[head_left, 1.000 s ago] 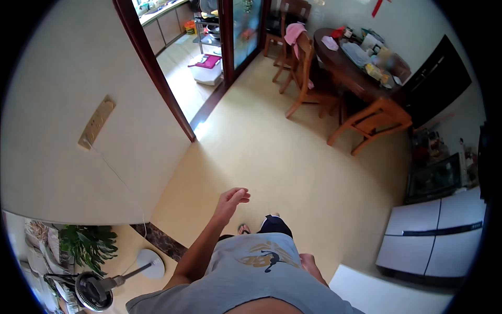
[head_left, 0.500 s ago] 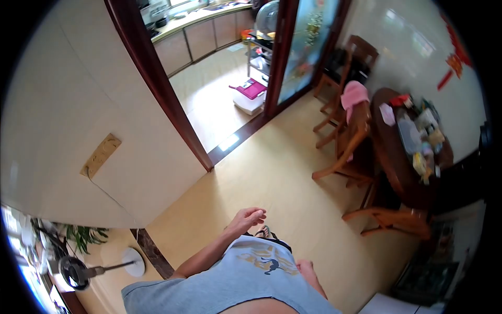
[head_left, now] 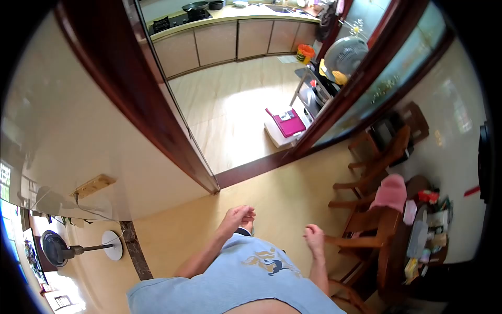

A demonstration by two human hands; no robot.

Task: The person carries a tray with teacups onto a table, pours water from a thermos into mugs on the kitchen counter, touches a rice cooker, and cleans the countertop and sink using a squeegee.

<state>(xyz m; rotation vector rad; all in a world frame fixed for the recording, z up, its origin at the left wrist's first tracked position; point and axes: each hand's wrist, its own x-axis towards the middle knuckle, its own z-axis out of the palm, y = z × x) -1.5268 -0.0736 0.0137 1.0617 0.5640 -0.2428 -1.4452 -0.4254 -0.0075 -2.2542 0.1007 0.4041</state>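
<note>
My left hand [head_left: 238,220] hangs in front of my blue shirt [head_left: 235,272], over the tan floor, its fingers loosely curled; whether anything is in them is too small to tell. On the other side of the shirt, my right hand [head_left: 314,238] has its fingers bent in, near a wooden chair [head_left: 366,230]; nothing can be made out in it. Ahead lies a kitchen doorway with a dark red sill [head_left: 256,168]. Past the sill, a magenta item [head_left: 290,123] rests on a white box [head_left: 275,135].
A metal rack [head_left: 306,94] and a grey fan [head_left: 346,55] stand beyond the sill, at right. An orange bucket [head_left: 305,52] is near the cabinets [head_left: 217,44]. A cluttered dark table [head_left: 387,261] is at right. A standing fan [head_left: 55,248] is at left.
The view has turned toward the kitchen doorway, which is now nearer and more central. The table and chairs have shifted right and down. My right hand has come forward from beside the shirt.
</note>
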